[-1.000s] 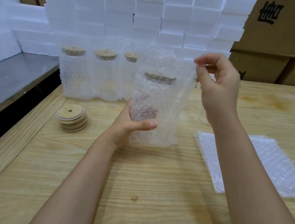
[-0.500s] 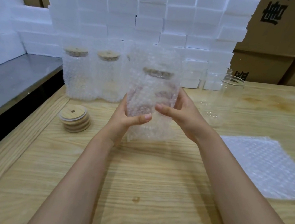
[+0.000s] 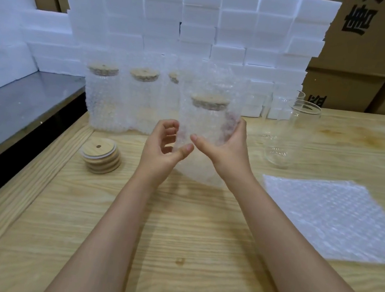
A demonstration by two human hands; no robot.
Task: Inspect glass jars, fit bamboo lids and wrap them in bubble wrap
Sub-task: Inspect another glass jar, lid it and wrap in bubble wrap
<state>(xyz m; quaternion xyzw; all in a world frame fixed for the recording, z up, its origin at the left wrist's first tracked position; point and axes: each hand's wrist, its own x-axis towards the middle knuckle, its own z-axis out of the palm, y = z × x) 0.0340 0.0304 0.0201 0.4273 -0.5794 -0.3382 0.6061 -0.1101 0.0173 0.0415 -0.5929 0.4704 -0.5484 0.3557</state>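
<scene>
In the middle of the frame the jar [image 3: 207,121], lid [image 3: 209,99] on and sheathed in bubble wrap [image 3: 198,170], sits in the right hand [image 3: 227,149], with the fingers curled behind it and the thumb across the front. The left hand [image 3: 160,149] is half-curled at the wrap's left edge, thumb against it; whether it grips cannot be told.

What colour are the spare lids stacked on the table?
The lids are pale tan wood with whitish rims; the head view shows them.

Black Chinese character on upper cardboard box [image 3: 375,46], cropped, not surely legible; second character on lower box [image 3: 341,90], half hidden.
</scene>
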